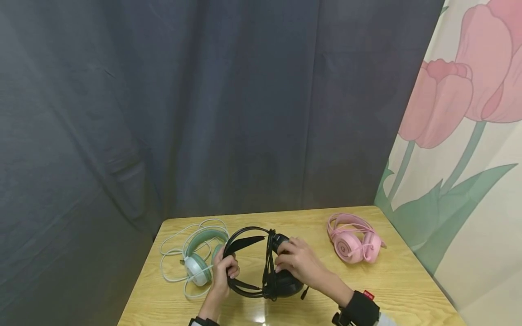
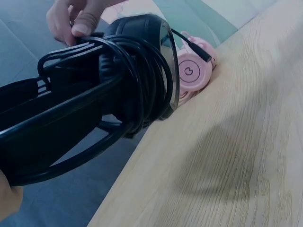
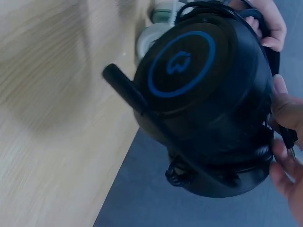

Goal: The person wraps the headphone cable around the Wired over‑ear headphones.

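A black over-ear headset [image 1: 287, 286] is held up above the table in both hands. My left hand [image 1: 223, 274] grips its headband on the left side. The black cable [image 2: 142, 82] is wound in several loops about the ear cups. At the ear cups, my right hand [image 1: 301, 262] pinches the cable, with a dark plug [image 3: 288, 136] showing by its fingers in the right wrist view. A short microphone boom [image 3: 124, 89] sticks out from one ear cup, which bears a blue ring and logo [image 3: 179, 64]. Parts of the right fingertips are hidden by the headset.
On the wooden table [image 1: 322, 312], green-and-white headphones [image 1: 197, 270] lie at the left with a loose white cable [image 1: 167, 271]. Pink headphones [image 1: 350, 246] lie at the right, their cable wrapped round them. A dark curtain [image 1: 253, 113] hangs behind; a tulip-patterned wall [image 1: 481, 217] is to the right.
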`<state>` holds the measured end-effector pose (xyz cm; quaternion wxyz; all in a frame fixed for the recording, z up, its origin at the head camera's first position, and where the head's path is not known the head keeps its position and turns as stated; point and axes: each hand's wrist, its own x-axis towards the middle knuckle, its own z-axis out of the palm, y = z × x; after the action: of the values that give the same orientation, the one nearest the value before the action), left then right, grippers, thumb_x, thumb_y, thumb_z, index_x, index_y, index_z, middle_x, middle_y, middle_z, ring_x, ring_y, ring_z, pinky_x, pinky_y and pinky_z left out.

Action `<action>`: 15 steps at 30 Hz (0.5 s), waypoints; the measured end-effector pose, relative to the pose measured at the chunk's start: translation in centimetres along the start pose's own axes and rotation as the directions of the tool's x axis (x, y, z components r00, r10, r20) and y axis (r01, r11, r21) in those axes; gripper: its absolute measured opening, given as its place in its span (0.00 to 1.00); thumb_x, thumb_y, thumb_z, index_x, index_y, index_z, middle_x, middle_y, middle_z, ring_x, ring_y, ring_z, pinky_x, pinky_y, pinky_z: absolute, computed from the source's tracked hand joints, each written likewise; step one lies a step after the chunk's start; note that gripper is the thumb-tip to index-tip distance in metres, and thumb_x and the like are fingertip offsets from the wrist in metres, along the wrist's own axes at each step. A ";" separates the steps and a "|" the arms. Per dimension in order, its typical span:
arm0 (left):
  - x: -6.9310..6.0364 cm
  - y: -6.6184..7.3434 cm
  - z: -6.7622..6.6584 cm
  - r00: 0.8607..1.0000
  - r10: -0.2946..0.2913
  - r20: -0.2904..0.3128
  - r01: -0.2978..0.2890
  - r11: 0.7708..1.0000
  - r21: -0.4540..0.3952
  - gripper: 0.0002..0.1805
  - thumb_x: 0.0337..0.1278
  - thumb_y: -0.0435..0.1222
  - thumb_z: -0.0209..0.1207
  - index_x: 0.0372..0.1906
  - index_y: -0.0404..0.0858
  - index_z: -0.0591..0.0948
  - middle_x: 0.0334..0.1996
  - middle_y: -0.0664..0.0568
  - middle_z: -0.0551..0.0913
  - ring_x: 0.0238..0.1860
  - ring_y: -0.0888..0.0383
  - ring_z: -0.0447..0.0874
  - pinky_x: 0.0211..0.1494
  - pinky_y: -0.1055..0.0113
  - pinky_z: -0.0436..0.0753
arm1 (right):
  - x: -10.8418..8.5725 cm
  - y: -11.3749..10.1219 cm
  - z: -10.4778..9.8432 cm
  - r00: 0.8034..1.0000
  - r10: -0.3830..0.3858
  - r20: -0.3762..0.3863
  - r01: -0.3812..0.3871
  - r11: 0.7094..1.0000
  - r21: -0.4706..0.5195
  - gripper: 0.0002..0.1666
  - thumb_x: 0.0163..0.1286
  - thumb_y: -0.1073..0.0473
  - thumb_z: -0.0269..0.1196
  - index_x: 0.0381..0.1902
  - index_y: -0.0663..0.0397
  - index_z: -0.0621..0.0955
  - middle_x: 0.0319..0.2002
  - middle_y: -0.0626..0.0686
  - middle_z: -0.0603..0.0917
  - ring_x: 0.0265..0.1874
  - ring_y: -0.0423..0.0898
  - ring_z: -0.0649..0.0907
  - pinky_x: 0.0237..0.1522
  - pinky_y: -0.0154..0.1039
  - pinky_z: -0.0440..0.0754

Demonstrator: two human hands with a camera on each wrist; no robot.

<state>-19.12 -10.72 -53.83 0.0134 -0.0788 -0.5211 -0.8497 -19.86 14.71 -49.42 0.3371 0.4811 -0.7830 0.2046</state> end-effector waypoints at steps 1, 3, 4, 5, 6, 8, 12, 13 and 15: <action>0.0 0.0 0.1 1.000 -0.002 0.005 0.002 1.000 -0.003 0.11 0.44 0.20 0.42 0.32 0.37 0.62 0.13 0.58 0.59 0.12 0.67 0.55 0.16 0.75 0.57 | -0.2 0.0 0.1 1.000 0.007 -0.008 -0.007 1.000 -0.020 0.08 0.50 0.52 0.75 0.28 0.43 0.86 0.37 0.46 0.79 0.32 0.43 0.72 0.34 0.37 0.70; 0.0 -0.1 0.1 1.000 -0.010 0.000 0.010 1.000 -0.014 0.12 0.43 0.21 0.43 0.32 0.38 0.62 0.12 0.59 0.59 0.12 0.67 0.55 0.15 0.76 0.57 | -0.6 0.1 0.4 0.999 0.024 -0.027 -0.025 0.998 -0.055 0.08 0.51 0.51 0.74 0.30 0.42 0.87 0.40 0.49 0.78 0.34 0.45 0.72 0.36 0.41 0.71; 0.0 -0.1 0.1 1.000 -0.013 -0.005 0.013 1.000 -0.018 0.12 0.43 0.21 0.43 0.32 0.39 0.62 0.12 0.59 0.59 0.12 0.67 0.55 0.15 0.76 0.57 | -0.7 0.1 0.5 0.999 0.035 -0.033 -0.038 0.997 -0.071 0.08 0.52 0.51 0.73 0.31 0.42 0.87 0.40 0.50 0.78 0.35 0.46 0.73 0.37 0.42 0.71; 0.0 -0.1 0.1 1.000 -0.016 -0.009 0.016 1.000 -0.023 0.12 0.43 0.21 0.43 0.32 0.39 0.61 0.12 0.59 0.59 0.12 0.66 0.55 0.15 0.76 0.57 | -0.9 0.1 0.6 0.998 0.044 -0.040 -0.047 0.995 -0.085 0.08 0.54 0.50 0.72 0.32 0.43 0.88 0.41 0.50 0.79 0.36 0.47 0.73 0.38 0.43 0.72; 0.0 -0.1 0.2 1.000 -0.017 -0.010 0.017 0.999 -0.028 0.12 0.43 0.21 0.43 0.31 0.39 0.61 0.12 0.59 0.59 0.11 0.66 0.54 0.15 0.76 0.57 | -1.0 0.1 0.8 0.998 0.051 -0.047 -0.055 0.993 -0.102 0.09 0.56 0.49 0.71 0.33 0.44 0.88 0.41 0.50 0.80 0.36 0.47 0.74 0.38 0.44 0.73; 0.0 -0.1 0.2 1.000 -0.023 -0.006 0.023 0.999 -0.049 0.12 0.43 0.21 0.43 0.30 0.40 0.61 0.12 0.59 0.59 0.11 0.66 0.54 0.15 0.76 0.56 | -1.2 0.0 1.0 0.997 0.059 -0.056 -0.066 0.987 -0.147 0.10 0.62 0.47 0.67 0.33 0.45 0.88 0.39 0.50 0.81 0.35 0.47 0.75 0.38 0.44 0.73; 0.1 -0.1 0.3 1.000 -0.017 0.013 0.018 0.996 -0.084 0.12 0.44 0.21 0.43 0.29 0.40 0.61 0.12 0.59 0.58 0.12 0.67 0.54 0.15 0.76 0.56 | -1.3 -0.3 1.4 0.994 0.051 -0.094 -0.071 0.971 -0.230 0.17 0.72 0.46 0.59 0.31 0.47 0.88 0.36 0.49 0.82 0.33 0.48 0.75 0.36 0.44 0.74; 0.1 -0.1 0.4 1.000 -0.016 0.014 0.018 0.996 -0.091 0.12 0.44 0.21 0.43 0.29 0.40 0.61 0.12 0.59 0.58 0.12 0.67 0.54 0.15 0.76 0.56 | -1.3 -0.3 1.5 0.994 0.047 -0.101 -0.071 0.967 -0.245 0.19 0.74 0.47 0.57 0.30 0.48 0.88 0.35 0.49 0.82 0.32 0.48 0.75 0.36 0.45 0.74; 0.1 -0.1 0.5 1.000 -0.014 0.012 0.015 0.995 -0.097 0.12 0.43 0.21 0.43 0.30 0.40 0.62 0.13 0.59 0.58 0.12 0.67 0.53 0.15 0.76 0.56 | -1.4 -0.5 1.6 0.993 0.036 -0.114 -0.065 0.962 -0.266 0.23 0.76 0.48 0.53 0.28 0.48 0.88 0.33 0.48 0.80 0.31 0.48 0.74 0.35 0.45 0.75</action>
<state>-19.22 -10.25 -53.72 0.0005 -0.0806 -0.4796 -0.8738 -19.52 14.27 -51.54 0.4356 0.3989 -0.7962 0.1307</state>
